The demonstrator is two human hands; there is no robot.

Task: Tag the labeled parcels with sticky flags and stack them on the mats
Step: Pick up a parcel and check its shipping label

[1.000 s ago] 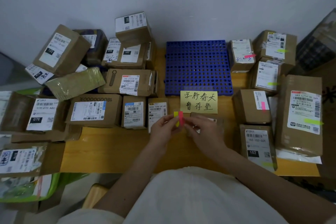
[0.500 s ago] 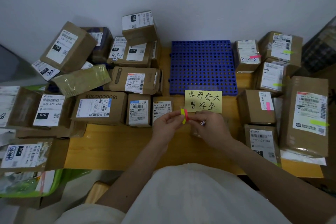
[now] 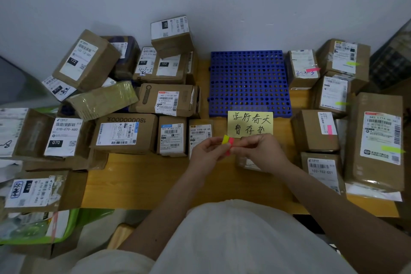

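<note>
Pinched between both hands above the wooden table (image 3: 142, 184): a small pad of sticky flags (image 3: 228, 143), yellow strip leftmost, pink beside it. Left hand (image 3: 208, 151) curled on the pad's left side; right hand (image 3: 261, 151) curled on its right side, fingertips meeting at the pink strip. Directly behind, touching distance from the knuckles, a yellow handwritten note (image 3: 250, 123) at the near edge of the bare blue perforated mat (image 3: 249, 82). Untagged parcels (image 3: 126, 132) crowded left, flagged parcels (image 3: 378, 140) right. Open tabletop only in front of the hands, toward the near edge.
</note>
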